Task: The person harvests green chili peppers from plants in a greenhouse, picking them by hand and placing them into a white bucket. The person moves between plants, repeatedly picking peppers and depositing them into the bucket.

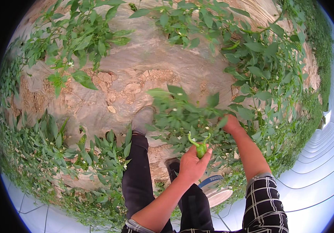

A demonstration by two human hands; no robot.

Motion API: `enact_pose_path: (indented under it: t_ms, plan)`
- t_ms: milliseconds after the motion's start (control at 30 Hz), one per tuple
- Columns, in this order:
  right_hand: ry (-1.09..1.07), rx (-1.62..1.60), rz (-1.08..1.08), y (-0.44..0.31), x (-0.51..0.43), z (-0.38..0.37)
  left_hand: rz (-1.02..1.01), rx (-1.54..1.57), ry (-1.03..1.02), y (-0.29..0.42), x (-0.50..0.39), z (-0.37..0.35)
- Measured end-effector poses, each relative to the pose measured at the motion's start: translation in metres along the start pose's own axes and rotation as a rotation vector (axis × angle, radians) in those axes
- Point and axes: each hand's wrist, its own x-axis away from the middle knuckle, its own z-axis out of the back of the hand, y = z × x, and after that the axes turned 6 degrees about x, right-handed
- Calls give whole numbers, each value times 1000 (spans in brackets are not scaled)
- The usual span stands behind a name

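My left hand (192, 164) is closed around green peppers (201, 150), whose curved stalks stick up past the thumb. Beyond it, a leafy pepper plant (181, 116) with small white flowers looks partly blurred. My right hand (231, 123) reaches into the right side of this foliage. Leaves cover its fingertips, so what they touch is hidden.
A white bucket (221, 196) with a blue band stands beside my right leg. My shoe (143, 120) is on plastic film (161, 62) over dry soil. More pepper plants (79, 35) grow around, several bearing flowers. Pale greenhouse sheeting (330, 157) curves along the right.
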Motion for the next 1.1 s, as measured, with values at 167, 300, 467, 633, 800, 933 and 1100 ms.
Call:
enact_pose_path:
  t_ms: [167,300,467,633,800,933,1100]
  plan:
    - [506,93,57,34,-34,-28,-22,20,12,-2,-5,3]
    - [644,-133,-165,29,-69,21,-6,32,-5,-6,-7,3]
    - [924,-737,-135,-38,-77,158,85,-27,2,-6,-7,-3]
    - [961,-1495,103,-117,-30,235,50,165,12,-8,-11,-5]
    - [740,-1482,-43,-142,38,225,52,481,97,-13,-15,-6]
    - [591,-1620,-226,-135,99,185,77,420,128,-23,-11,-9]
    - [519,-2060,-335,-103,211,113,29,192,34,-38,-7,-28]
